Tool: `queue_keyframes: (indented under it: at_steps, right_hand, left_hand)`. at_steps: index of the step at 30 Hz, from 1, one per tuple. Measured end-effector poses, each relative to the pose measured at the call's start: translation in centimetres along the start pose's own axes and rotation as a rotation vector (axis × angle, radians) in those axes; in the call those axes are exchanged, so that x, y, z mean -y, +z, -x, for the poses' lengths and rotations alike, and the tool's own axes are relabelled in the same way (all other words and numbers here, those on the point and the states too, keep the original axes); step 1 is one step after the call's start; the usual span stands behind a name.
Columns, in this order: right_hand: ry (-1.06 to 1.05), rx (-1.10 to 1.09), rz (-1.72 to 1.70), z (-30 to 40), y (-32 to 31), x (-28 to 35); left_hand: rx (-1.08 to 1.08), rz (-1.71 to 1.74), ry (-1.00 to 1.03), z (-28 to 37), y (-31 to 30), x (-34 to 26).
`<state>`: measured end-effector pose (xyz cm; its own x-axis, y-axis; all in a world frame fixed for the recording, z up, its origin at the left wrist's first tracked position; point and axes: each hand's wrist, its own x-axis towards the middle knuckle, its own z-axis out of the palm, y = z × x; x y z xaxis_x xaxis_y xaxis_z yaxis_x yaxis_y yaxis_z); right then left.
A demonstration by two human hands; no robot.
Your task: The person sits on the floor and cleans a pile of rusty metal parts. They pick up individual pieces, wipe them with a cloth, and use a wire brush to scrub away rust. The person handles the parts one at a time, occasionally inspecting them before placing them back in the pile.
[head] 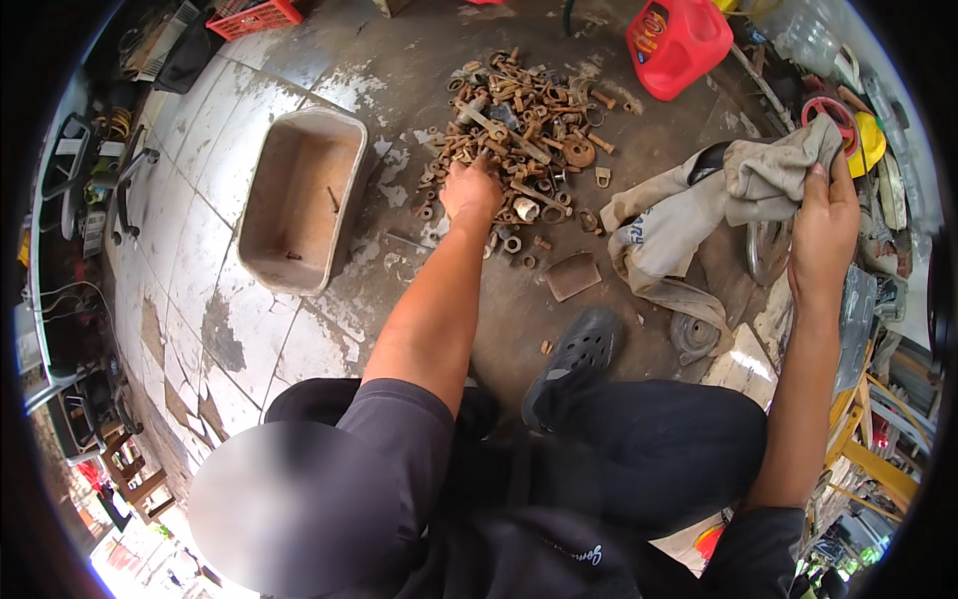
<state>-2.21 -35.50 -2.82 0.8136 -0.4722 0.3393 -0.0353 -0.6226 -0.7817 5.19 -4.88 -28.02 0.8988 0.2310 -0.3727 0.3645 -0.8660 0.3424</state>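
A heap of rusty nuts, bolts and washers [539, 112] lies on the floor in front of me. My left hand [471, 191] reaches into its near left side; the fingertips are among the pieces, and whether they grip one is hidden. An open-ended wrench [516, 142] rests on the heap. Raised at the right, my right hand [827, 187] holds the end of a greyish cloth garment [666, 232], which bears writing and hangs down to the floor. Left of the heap stands a rectangular plastic tub [299, 202] with a few small metal pieces inside.
A red plastic jug [677, 45] stands beyond the heap at the right. A padlock [602, 177] and a flat rusty plate [573, 276] lie near the heap. A red crate [254, 19] is at the far left. Assorted scrap crowds the right side. Cracked white tiles cover the left floor.
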Motion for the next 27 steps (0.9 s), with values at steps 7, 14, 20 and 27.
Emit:
queue_keyframes:
  at_steps: [7,14,20,27]
  right_hand:
    - [0.068,0.052,-0.212,-0.3,-0.1,-0.5]
    - [0.172,0.132,0.287,-1.4,-0.5,-7.0]
    - [0.307,0.312,0.488,-0.9,-0.3,-10.5]
    - [-0.159,0.516,0.583,0.8,4.0,-6.3]
  left_hand:
    - [-0.154,-0.059,0.185,-2.2,0.0,2.0]
    - [0.03,0.643,0.207,-2.6,-9.5,-0.1]
    - [0.28,1.241,0.253,4.0,-21.8,-5.9]
    - [0.58,1.396,0.344,11.3,-28.2,-4.8]
